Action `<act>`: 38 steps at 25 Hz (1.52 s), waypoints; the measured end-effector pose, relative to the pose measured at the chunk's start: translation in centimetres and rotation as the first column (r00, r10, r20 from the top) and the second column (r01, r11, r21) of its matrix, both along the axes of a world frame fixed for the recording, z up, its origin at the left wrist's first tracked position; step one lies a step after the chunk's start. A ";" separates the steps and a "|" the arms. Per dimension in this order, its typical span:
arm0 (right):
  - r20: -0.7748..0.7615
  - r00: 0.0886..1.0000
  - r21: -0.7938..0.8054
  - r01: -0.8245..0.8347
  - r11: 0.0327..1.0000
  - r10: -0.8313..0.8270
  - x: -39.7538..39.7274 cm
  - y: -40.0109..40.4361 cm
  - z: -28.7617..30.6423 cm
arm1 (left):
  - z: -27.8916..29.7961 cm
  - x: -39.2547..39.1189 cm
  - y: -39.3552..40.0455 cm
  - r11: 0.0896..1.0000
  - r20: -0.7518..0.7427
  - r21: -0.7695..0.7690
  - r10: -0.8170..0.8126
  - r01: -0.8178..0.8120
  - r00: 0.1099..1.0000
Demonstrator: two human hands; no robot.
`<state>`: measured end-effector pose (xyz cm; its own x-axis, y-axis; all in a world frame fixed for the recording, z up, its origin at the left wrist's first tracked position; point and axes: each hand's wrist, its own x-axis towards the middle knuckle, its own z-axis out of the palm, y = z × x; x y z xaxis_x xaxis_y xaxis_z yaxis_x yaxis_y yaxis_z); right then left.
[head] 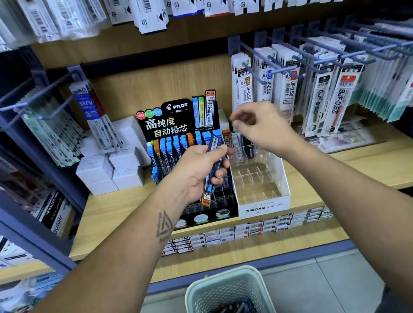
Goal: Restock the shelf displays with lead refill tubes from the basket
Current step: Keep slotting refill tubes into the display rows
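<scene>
Restocking partly done: left hand grips several lead refill tubes over the black display; right hand fingers curled (contents unclear); basket holds more.

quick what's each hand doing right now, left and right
Left hand: grips lead refill tubes over the black Pilot display.
Right hand: fingers curled, blurred; cannot tell if it pinches anything.
</scene>
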<state>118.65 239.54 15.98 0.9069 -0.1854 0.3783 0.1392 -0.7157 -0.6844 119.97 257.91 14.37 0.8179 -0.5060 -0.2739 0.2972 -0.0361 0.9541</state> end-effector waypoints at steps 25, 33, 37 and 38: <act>-0.258 0.887 0.449 -0.240 0.861 0.382 -1.6 3.5 0.9 | 0.7 0.7 4.4 0.989 0.190 -0.027 0.150 -0.148 0.970; -0.199 0.888 0.505 -0.269 0.820 0.414 -1.6 3.5 1.4 | 0.8 0.7 4.2 0.986 0.084 -0.004 0.169 -0.169 0.982; -0.176 0.906 0.536 -0.241 0.809 0.386 -1.3 3.7 1.2 | 1.0 0.2 4.3 0.992 0.038 0.115 0.048 -0.052 0.998; -0.173 0.908 0.537 -0.238 0.809 0.382 -1.3 3.8 1.1 | 1.0 0.2 4.3 0.989 0.044 0.143 0.018 -0.024 0.999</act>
